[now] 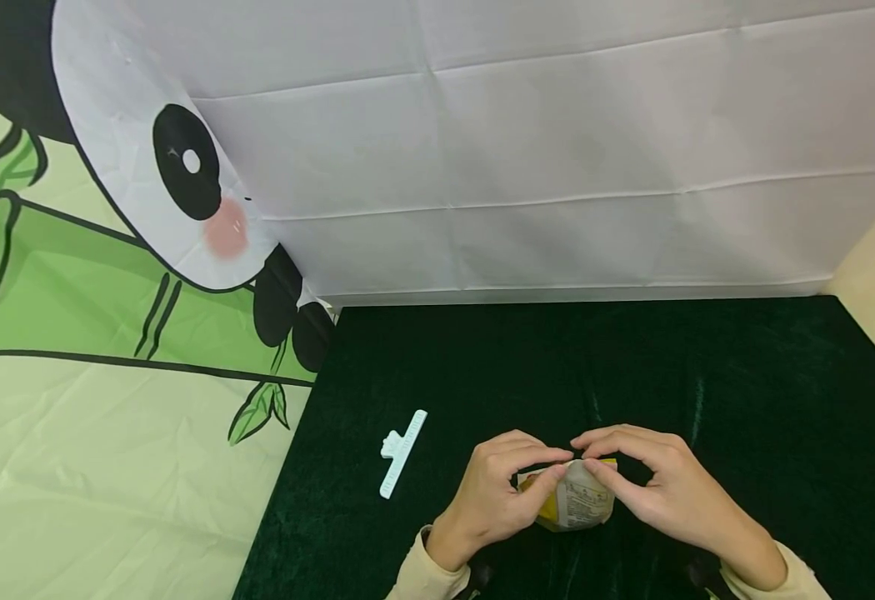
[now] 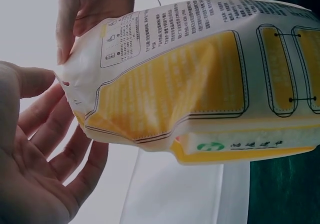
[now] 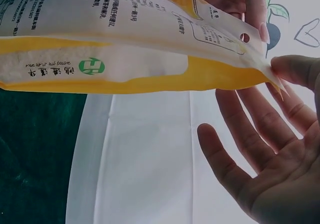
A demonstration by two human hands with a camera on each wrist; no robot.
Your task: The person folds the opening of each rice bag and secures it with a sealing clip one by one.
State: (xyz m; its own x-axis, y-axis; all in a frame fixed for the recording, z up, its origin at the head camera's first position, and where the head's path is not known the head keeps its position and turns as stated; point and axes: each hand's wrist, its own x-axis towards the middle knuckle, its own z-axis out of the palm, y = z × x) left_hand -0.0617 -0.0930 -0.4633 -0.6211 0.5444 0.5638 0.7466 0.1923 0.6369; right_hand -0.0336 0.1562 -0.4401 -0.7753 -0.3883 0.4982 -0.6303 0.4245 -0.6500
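A plump bag (image 1: pixel 583 504) sits low in the frame, right of centre, between two hands; its contents cannot be made out, nor whether its top is sealed. Its thin, creased film is white and yellow, printed with dark text, and has a small round hole near the upper edge. The left hand (image 1: pixel 501 492) pinches one top corner between thumb and forefinger, and the right hand (image 1: pixel 666 487) pinches the opposite one, other fingers loosely bent. Well apart, left of the hands, lies a pale blue T-shaped clip (image 1: pixel 402 454) with a long straight bar, slanting up to the right. All this is over the table (image 1: pixel 557 367), dark green and velvety, which runs on above the hands to a straight back edge. There a white, fold-creased cloth (image 1: pixel 520 167) rises; a panda print (image 1: pixel 182 167) fills the upper left.
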